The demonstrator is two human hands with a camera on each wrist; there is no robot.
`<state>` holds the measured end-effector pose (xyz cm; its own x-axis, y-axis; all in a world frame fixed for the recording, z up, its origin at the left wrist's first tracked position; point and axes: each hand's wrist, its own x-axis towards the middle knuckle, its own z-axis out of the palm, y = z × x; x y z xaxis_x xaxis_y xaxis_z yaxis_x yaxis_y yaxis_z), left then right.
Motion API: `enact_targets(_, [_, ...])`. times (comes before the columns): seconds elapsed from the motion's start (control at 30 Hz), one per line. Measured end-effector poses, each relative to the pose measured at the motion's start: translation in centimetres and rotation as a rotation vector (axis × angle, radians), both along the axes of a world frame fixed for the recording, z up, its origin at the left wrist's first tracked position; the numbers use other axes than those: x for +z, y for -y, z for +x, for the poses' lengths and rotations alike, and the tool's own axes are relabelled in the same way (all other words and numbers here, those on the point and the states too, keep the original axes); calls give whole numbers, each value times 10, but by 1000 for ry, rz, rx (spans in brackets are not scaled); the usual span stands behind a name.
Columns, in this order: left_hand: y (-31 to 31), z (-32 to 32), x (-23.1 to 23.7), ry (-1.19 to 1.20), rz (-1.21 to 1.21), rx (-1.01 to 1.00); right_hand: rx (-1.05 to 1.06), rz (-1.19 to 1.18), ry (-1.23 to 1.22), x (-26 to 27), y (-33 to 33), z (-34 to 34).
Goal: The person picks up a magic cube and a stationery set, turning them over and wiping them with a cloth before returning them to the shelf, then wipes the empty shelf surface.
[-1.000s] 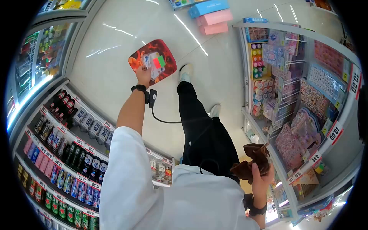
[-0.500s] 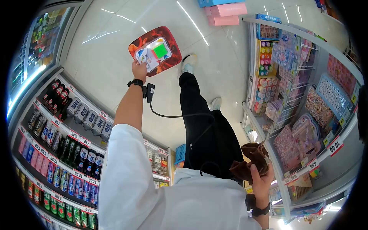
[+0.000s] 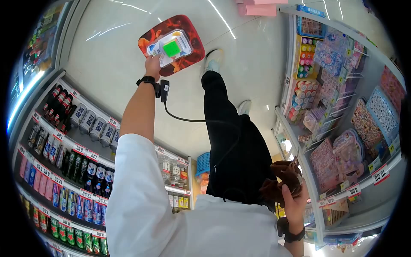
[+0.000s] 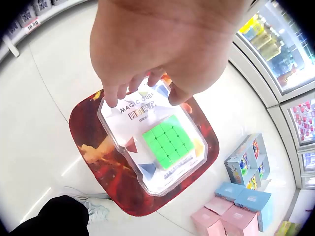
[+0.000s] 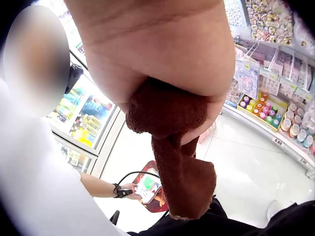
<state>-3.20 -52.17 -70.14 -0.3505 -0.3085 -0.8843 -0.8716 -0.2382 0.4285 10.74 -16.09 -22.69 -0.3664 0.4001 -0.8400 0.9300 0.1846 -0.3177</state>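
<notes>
In the head view, pale floor (image 3: pixel 98 55) spreads between the drinks shelf (image 3: pixel 70 143) on the person's left and the display rack (image 3: pixel 341 195) on the right, reaching round the far side of a red patterned top (image 3: pixel 196 49), with a shoe (image 3: pixel 213 60) just beside that top's right edge. The cube pack (image 3: pixel 171 48) lies on the red top, within its rim, just ahead and to the right of the left hand (image 3: pixel 153 65). Well apart from it, near the rack, the right hand (image 3: pixel 295 203) grips a brown fuzzy cloth (image 3: pixel 287 175). The left wrist view shows bent fingers over the pack's lettered end, thumb set apart at one side; whether they grip it I cannot tell. Only here can "MAGIC CUBE" be read above the green cube (image 4: pixel 168 141), and here blue boxes (image 4: pixel 253 201) appear beside pink boxes (image 4: pixel 238 219) on the floor, apart from the red top. The right wrist view alone shows the cloth from the palm side, its lower part hanging beneath the hand, with the pack small and distant beyond it
</notes>
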Motion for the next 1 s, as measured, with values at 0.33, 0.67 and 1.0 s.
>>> enact_targets(0.33, [-48,-6,56,-307,-138,-144,-74,-69,-190,31,1,-1])
enact_targets(0.67, [-262,-62,437,-938,419,-807,68,217,-684,117,-42,65])
enact_targets(1.0, [-481,104,641,-1141,936,-1625,-365,412,-1010,142,-104,239])
